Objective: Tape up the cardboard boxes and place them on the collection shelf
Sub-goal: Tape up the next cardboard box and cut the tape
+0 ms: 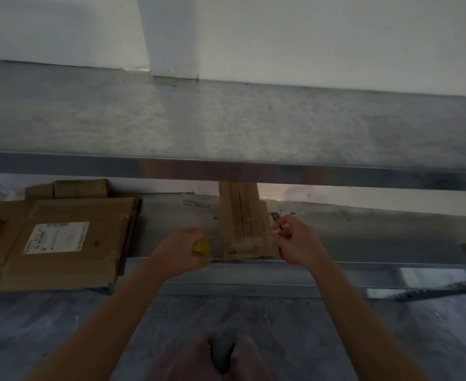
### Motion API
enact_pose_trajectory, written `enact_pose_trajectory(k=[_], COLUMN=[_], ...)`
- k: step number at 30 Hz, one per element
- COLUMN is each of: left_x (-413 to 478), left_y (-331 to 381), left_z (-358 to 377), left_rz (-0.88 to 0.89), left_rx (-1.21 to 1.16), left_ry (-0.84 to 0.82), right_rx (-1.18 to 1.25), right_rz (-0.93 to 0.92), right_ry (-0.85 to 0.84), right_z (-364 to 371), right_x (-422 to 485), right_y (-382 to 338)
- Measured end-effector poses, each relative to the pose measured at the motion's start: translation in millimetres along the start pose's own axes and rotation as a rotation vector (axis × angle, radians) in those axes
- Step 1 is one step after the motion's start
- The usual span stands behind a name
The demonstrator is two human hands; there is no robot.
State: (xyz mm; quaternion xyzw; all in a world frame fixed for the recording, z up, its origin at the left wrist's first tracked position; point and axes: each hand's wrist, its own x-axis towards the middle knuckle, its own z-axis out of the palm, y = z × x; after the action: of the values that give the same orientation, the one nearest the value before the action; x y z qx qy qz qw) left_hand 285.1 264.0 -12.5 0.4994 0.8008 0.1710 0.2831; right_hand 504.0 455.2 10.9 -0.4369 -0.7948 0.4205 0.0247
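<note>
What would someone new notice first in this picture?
At the lower shelf, the left grip holds a yellow object and the right grip holds something with an orange loop, either side of a narrow folded cardboard piece. To the left lie flattened cardboard boxes bearing a white label. Above, a wide grey upper shelf fills the view.

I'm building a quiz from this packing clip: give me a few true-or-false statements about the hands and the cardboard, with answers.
The left hand grips a yellow thing. True.
The right hand holds nothing. False: it holds an orange-handled tool.
The narrow box lies between the two hands. True.
The flat cardboard with the white label lies right of the hands. False: it lies on their left.
The narrow box lies on the flat cardboard. False: it lies apart from it, on the lower shelf.
</note>
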Motion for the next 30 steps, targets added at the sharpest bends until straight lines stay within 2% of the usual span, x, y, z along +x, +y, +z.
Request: enact_pose_trajectory(k=[4, 11, 14, 16, 23, 27, 30], left_x=[1.5, 7.0, 7.4, 6.7, 5.4, 8.4, 8.6], left_y=[9.3, 15.7, 14.4, 15.5, 6.5, -2.5, -3.9], left_z=[12.1, 13.8, 14.8, 16.6, 7.8, -5.5, -13.0], left_rz=[0.075, 0.155, 0.159, 0.169, 0.176, 0.214, 0.187], left_rx=[-0.107, 0.144, 0.150, 0.161, 0.102, 0.144, 0.012], left_ry=[-0.030, 0.069, 0.059, 0.059, -0.029, -0.087, -0.058], right_rx=[0.214, 0.393, 0.243, 0.213, 0.241, 0.170, 0.114], right_rz=[0.093, 0.123, 0.057, 0.012, -0.030, -0.006, 0.051], right_ry=[0.030, 0.096, 0.280, 0.334, 0.104, 0.116, 0.196], right_z=[10.2, 37.2, 48.5, 55.3, 64.0, 57.2, 56.9], right_x=[3.0, 1.6, -11.5, -23.5, -39.5, -32.9, -19.9], right_y=[14.7, 24.5, 22.9, 22.8, 18.4, -1.8, -18.9])
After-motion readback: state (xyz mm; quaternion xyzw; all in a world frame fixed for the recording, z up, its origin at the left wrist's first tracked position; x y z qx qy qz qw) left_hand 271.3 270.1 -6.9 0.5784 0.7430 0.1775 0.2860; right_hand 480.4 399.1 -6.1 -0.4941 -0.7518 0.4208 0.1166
